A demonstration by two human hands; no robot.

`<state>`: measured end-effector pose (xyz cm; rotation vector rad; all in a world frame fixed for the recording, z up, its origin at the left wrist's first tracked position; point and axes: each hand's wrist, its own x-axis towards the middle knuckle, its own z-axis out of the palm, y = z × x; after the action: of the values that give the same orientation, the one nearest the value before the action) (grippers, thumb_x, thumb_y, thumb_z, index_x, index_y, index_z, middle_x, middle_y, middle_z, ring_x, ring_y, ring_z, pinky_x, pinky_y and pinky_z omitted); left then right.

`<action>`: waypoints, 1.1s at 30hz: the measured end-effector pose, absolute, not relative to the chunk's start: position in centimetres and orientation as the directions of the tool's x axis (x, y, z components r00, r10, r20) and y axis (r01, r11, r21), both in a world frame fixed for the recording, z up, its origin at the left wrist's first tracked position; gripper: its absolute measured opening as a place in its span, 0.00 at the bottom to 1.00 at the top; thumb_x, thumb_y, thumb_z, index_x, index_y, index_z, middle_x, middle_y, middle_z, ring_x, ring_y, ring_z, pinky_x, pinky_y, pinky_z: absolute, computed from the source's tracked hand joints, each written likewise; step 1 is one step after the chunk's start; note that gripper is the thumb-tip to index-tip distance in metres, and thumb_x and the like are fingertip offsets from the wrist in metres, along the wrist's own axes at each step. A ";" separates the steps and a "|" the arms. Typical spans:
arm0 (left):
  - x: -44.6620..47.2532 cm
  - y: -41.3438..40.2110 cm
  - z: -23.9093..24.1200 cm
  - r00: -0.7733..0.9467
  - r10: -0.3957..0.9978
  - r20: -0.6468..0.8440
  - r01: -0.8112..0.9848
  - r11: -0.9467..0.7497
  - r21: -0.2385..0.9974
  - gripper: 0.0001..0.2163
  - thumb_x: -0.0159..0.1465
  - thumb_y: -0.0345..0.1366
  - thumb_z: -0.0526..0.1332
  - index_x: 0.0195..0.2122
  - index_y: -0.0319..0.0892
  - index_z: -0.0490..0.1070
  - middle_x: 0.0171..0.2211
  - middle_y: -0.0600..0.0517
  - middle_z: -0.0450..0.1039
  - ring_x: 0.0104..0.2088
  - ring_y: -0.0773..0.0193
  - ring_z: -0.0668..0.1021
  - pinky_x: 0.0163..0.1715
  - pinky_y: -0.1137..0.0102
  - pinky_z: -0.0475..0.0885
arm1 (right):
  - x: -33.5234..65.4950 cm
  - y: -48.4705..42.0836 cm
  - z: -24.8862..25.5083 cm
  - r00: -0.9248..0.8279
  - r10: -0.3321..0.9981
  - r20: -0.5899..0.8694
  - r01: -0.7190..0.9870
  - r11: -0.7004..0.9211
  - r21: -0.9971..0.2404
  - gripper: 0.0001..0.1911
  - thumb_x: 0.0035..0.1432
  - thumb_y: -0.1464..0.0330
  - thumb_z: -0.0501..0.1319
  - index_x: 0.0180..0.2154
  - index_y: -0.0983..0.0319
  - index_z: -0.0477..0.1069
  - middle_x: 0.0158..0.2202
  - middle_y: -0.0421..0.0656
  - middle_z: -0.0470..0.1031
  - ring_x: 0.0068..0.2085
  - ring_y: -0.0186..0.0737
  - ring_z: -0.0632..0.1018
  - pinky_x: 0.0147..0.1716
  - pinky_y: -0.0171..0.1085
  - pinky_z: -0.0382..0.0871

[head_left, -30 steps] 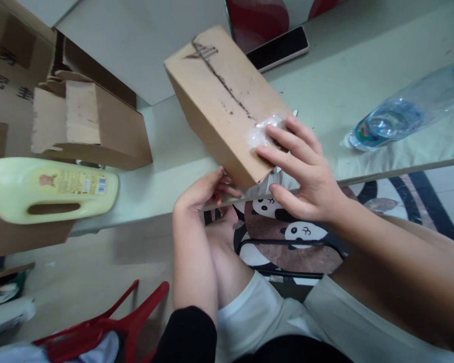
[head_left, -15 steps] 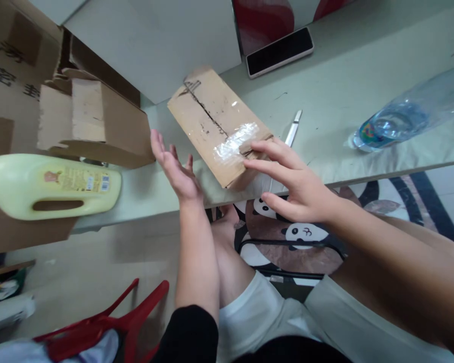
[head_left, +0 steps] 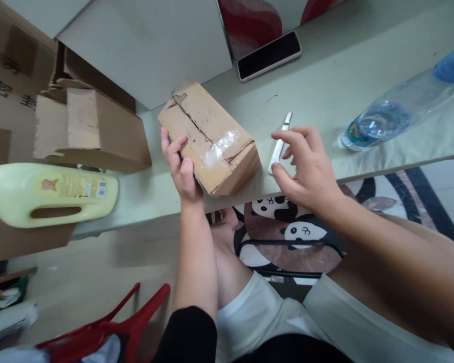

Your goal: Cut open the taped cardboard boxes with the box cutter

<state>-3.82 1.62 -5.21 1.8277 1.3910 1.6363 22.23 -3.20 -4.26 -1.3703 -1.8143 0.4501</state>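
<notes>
A small brown cardboard box [head_left: 208,136] with clear tape across its seam lies on the pale table [head_left: 325,80] near the front edge. My left hand [head_left: 179,166] presses against the box's left side, fingers wrapped on it. My right hand [head_left: 306,161] hovers just right of the box with curled, spread fingers, holding nothing. Its fingertips are right above a small white knife [head_left: 279,145] lying on the table.
A yellow jug [head_left: 49,194] lies on its side at the left beside open cardboard boxes [head_left: 87,126]. A phone [head_left: 268,55] lies at the back. A plastic water bottle [head_left: 397,111] lies at the right. A red chair [head_left: 109,327] stands below.
The box was held tilted up in both hands, then set flat on the table. My left hand has gripped its side again; my right hand left the box and moved right over the knife.
</notes>
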 end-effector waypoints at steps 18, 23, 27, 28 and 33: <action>-4.9 2.5 -6.8 -0.104 0.796 0.596 0.430 -0.504 0.749 0.27 0.62 0.64 0.52 0.51 0.52 0.70 0.72 0.56 0.53 0.75 0.49 0.47 0.72 0.51 0.52 | 22.2 -1.8 -2.3 0.090 0.995 0.035 0.731 -0.042 -0.681 0.08 0.62 0.64 0.56 0.43 0.58 0.67 0.33 0.42 0.75 0.26 0.37 0.70 0.30 0.38 0.60; -4.9 2.4 -6.6 -0.114 0.805 0.582 0.410 -0.495 0.766 0.27 0.61 0.64 0.54 0.51 0.52 0.71 0.71 0.55 0.53 0.75 0.49 0.48 0.73 0.53 0.50 | 21.9 -2.5 -0.2 0.259 0.882 0.393 0.444 0.253 -0.860 0.07 0.62 0.71 0.55 0.43 0.58 0.68 0.30 0.40 0.70 0.25 0.32 0.65 0.27 0.36 0.60; -4.4 2.0 -6.2 -0.120 0.814 0.568 0.404 -0.482 0.777 0.26 0.61 0.63 0.54 0.52 0.51 0.71 0.71 0.54 0.53 0.75 0.49 0.50 0.72 0.53 0.52 | 21.5 -4.3 2.4 0.137 0.877 0.461 0.273 0.414 -0.869 0.08 0.60 0.73 0.58 0.39 0.59 0.73 0.25 0.36 0.68 0.22 0.29 0.62 0.23 0.35 0.57; -4.3 1.9 -6.1 -0.123 0.815 0.566 0.406 -0.479 0.778 0.26 0.62 0.63 0.54 0.52 0.51 0.71 0.71 0.54 0.53 0.75 0.49 0.50 0.72 0.53 0.53 | 21.4 -4.8 2.9 0.088 0.883 0.462 0.284 0.422 -0.861 0.07 0.59 0.73 0.58 0.38 0.59 0.74 0.24 0.36 0.68 0.22 0.29 0.64 0.23 0.34 0.58; -4.1 1.7 -6.1 -0.109 0.798 0.593 0.385 -0.516 0.765 0.24 0.64 0.60 0.55 0.52 0.50 0.71 0.71 0.52 0.54 0.74 0.49 0.53 0.71 0.53 0.56 | 21.3 -5.6 3.8 -0.099 0.887 0.452 0.409 0.450 -0.794 0.12 0.57 0.72 0.57 0.40 0.60 0.77 0.24 0.36 0.73 0.21 0.28 0.67 0.23 0.32 0.63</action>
<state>-4.11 1.73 -6.06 1.8235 1.3012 1.6600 21.26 -5.57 3.84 -1.1274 -1.7013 0.5983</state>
